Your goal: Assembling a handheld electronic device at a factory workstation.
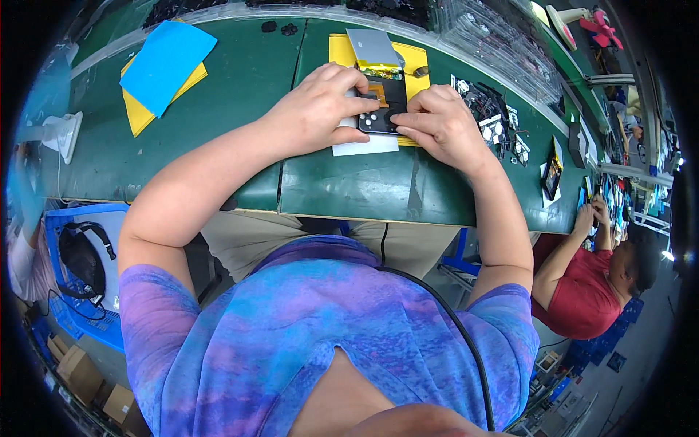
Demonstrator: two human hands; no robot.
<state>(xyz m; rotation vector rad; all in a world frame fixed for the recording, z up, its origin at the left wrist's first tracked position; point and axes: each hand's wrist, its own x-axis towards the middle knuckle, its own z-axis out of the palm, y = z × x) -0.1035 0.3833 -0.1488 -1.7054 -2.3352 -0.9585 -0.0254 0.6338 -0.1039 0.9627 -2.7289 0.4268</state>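
Observation:
A black handheld device housing lies on yellow sheets near the table's far side. White round buttons and an orange flat cable show on its face. Beyond it, a grey panel stands tilted at its far end. My left hand grips the housing's left side, with some fingertips over its face. At the lower right corner, my right hand has thumb and fingers closed on the edge; any small part between them is hidden. A white sheet sticks out below.
Loose black and white parts are heaped to the right, near another device. Blue and yellow sheets lie at the left. Clear plastic trays line the back. A person in red works at the right.

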